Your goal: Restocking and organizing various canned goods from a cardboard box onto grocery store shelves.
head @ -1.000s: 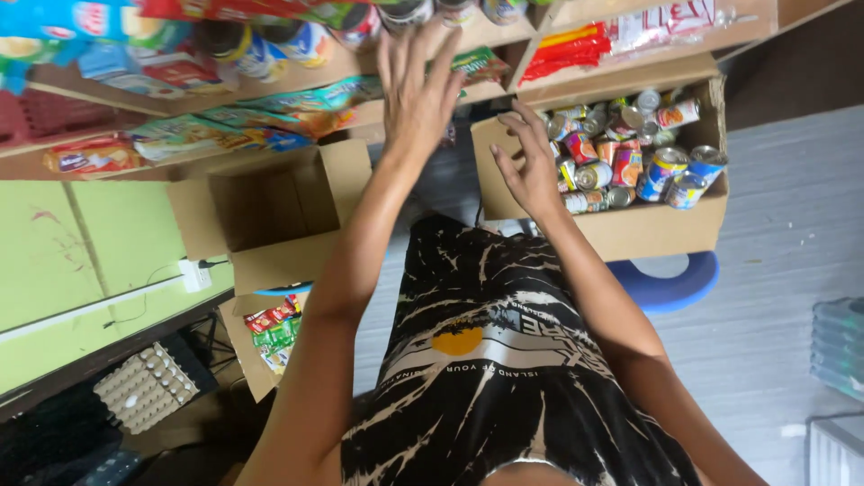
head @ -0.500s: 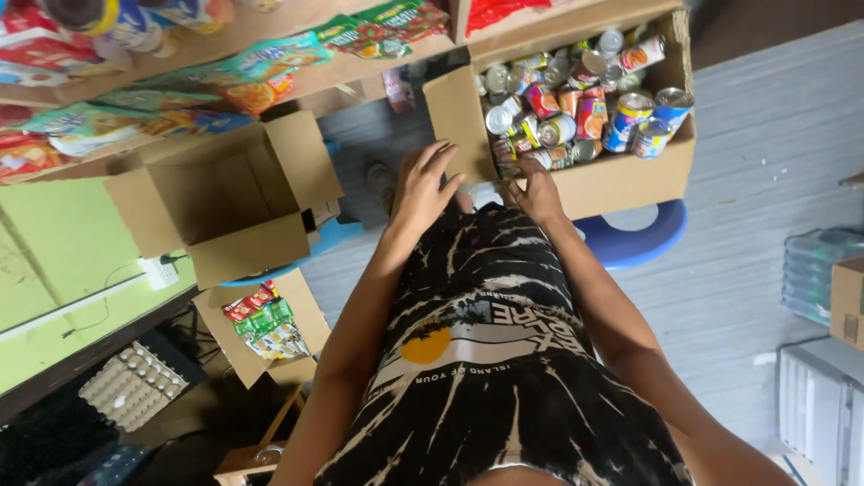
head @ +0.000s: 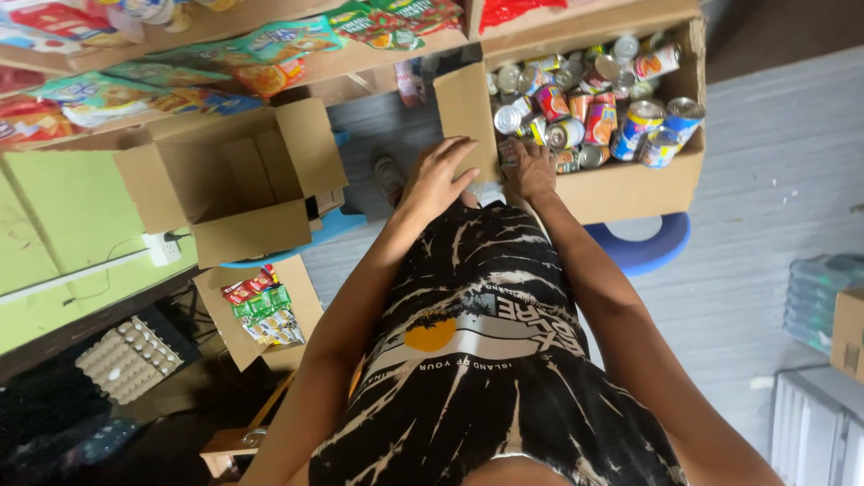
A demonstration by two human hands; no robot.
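A cardboard box [head: 630, 184] full of several colourful tin cans [head: 598, 112] rests on a blue plastic stool [head: 643, 247] in front of me. My right hand [head: 533, 169] reaches over the box's near wall, fingers among the cans at its near left corner; whether it grips one I cannot tell. My left hand [head: 438, 175] lies spread against the box's open left flap [head: 466, 112], fingers apart, holding nothing.
An empty open cardboard box [head: 238, 180] stands to the left. Below it a smaller box [head: 261, 306] holds snack packets. Wooden shelves [head: 225, 54] with packaged goods run along the top. An egg tray [head: 130, 355] lies at lower left; boxes stand at right.
My left hand came down from the upper shelf to the can box's flap. The view dropped, so the shelves and boxes sit higher in frame.
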